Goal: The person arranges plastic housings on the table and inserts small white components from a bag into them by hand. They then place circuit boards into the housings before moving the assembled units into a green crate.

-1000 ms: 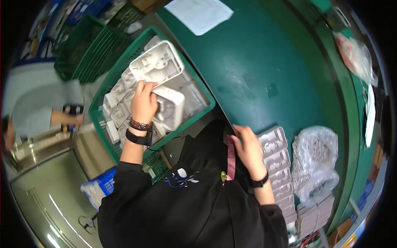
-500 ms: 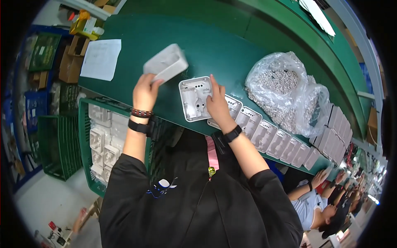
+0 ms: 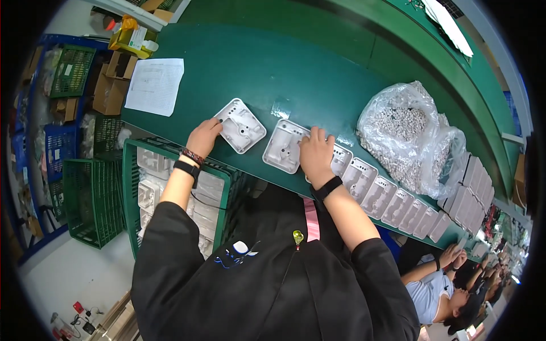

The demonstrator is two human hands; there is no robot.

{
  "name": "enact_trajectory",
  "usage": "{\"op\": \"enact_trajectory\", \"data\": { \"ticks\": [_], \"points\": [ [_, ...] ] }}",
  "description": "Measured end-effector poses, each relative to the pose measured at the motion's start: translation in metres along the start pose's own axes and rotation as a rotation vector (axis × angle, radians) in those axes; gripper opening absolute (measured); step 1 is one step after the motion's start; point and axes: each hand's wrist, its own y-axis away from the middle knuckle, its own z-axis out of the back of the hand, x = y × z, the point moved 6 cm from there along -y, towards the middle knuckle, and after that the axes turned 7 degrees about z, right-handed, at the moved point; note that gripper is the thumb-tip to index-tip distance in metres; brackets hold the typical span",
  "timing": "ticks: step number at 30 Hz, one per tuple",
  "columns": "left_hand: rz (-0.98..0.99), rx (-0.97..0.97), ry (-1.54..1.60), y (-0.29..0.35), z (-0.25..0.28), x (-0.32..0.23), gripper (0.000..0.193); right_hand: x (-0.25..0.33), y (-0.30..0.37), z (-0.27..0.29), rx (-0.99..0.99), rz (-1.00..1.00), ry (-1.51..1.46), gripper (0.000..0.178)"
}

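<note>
My left hand (image 3: 205,139) pinches the near-left corner of a white plastic housing (image 3: 250,134), which lies open side up on the green table, turned at an angle. Beside it on the right is a second white housing (image 3: 278,154), also open side up. My right hand (image 3: 317,152) has its fingers curled over that one's right edge; its thumb is mostly hidden. Both trays show moulded posts and small dark holes inside. From under my right hand a row of similar housings (image 3: 362,181) runs along the table's near edge to the right.
A clear plastic bag (image 3: 398,122) of small pale parts sits behind the row. Stacked grey-white housings (image 3: 471,184) stand farther right, near a co-worker's hands (image 3: 452,256). A green crate (image 3: 128,199) with white parts is below left. Paper (image 3: 153,86) lies on the table's left.
My left hand has brought its housing down onto the table, with the open side now facing up. My right hand stays at the neighbouring housing, its index finger now curled. The whole view has shifted slightly.
</note>
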Motion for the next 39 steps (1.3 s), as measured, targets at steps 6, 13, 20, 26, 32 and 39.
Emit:
{"op": "enact_trajectory", "data": {
  "ticks": [6,13,20,26,32,39],
  "points": [
    [-0.413,0.11,0.004,-0.031,-0.024,-0.011,0.017,-0.009,0.008,0.002,0.063,-0.004,0.131,0.019],
    [-0.647,0.084,0.023,-0.045,-0.035,-0.063,0.012,-0.013,0.01,-0.006,0.042,0.036,0.128,0.013],
    [-0.074,-0.34,0.143,-0.003,0.019,-0.042,0.024,-0.002,0.018,0.027,-0.06,0.106,-0.096,0.023],
    [1.14,-0.733,0.261,0.176,0.003,0.172,0.031,-0.003,0.048,0.052,-0.144,-0.014,-0.209,0.019],
    [1.196,-0.152,-0.303,0.197,-0.099,0.239,0.054,-0.012,0.076,0.044,-0.208,-0.108,-0.1,0.025],
    [0.761,-0.573,-0.38,0.191,-0.133,0.313,0.029,0.015,0.063,0.042,-0.383,-0.498,-0.872,0.023]
  ]
}}
